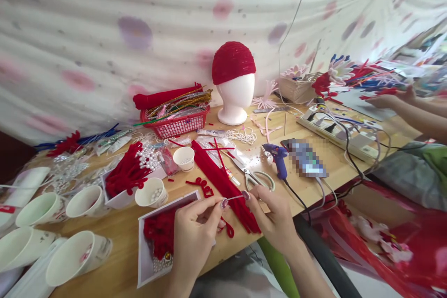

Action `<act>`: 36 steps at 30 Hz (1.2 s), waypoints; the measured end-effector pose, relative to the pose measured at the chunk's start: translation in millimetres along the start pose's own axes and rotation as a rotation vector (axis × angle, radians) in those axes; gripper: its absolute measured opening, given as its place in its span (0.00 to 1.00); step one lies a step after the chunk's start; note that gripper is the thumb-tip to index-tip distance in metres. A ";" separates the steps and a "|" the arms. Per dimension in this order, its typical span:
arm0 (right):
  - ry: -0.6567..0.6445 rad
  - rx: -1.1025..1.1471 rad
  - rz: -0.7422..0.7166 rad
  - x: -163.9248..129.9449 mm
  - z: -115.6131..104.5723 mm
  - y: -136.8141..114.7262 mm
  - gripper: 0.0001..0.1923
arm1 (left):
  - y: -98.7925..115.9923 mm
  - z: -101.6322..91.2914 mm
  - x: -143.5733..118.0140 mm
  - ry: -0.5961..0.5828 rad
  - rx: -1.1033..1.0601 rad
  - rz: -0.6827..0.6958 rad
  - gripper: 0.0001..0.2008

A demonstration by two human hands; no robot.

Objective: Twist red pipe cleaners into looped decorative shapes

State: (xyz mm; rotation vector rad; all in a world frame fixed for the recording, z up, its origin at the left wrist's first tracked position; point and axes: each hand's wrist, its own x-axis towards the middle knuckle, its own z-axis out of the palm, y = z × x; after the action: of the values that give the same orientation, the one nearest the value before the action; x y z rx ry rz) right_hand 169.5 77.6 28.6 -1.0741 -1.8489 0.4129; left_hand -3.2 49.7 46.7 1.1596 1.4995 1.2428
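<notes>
Two hands work at the near edge of the bench (314, 191), over its front-middle stretch. Largest item on the bench: a white foam head (234, 95) with a red cap, upright near the far edge. Left of it stands a red basket (174, 125) of pipe cleaners. A long red bundle (223, 181) runs diagonally from mid-bench toward the near edge, ending under the right hand. Paper cups (78, 256) cluster at the near-left corner. A shallow white tray (146, 251) with red pieces sits at the near edge, partly under the left hand. Scissors (253, 176) and a blue glue gun (277, 158) lie just beyond the right hand.

Left hand (193, 235): thumb and forefinger pinched together on the left end of a thin silvery wire (234, 198). Right hand (274, 219): likewise pinched on the wire's right end. The wire's long axis runs nearly level, left to right, spanning the short gap between the two pinches, just above the bundle. Both hands are equally near it; wrists come in from the near edge, palms facing each other. A small red curl (228, 229) hangs below the left fingers; I cannot tell whether it is attached to the wire.

Another person's hand (384, 100) rests at the far-right corner, well apart.
</notes>
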 end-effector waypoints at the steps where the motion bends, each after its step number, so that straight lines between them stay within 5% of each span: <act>1: -0.013 0.024 0.006 -0.4 1.0 0.4 0.15 | 0.2 -1.1 -0.5 -0.026 -0.014 -0.029 0.09; 6: -0.083 0.133 0.036 -2.0 2.7 3.6 0.13 | 4.4 -1.7 -6.2 -0.012 -0.066 -0.111 0.09; 18: 0.051 0.026 -0.194 -1.8 2.4 -0.1 0.11 | -12.4 -12.0 -6.4 -0.118 -0.042 -0.157 0.14; 31: 0.047 0.023 -0.137 1.2 4.8 0.9 0.13 | -15.9 -16.8 -2.2 -0.089 0.077 -0.098 0.12; 36: -0.053 0.137 -0.060 3.2 0.1 2.4 0.13 | -13.2 -22.2 -2.0 -0.105 0.038 -0.120 0.11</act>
State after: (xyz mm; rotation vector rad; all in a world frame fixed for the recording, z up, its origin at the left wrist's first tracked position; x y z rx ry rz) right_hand 170.1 81.5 28.7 -0.9208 -1.8663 0.5288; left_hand -26.0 42.3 37.0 1.1246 1.4970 1.0608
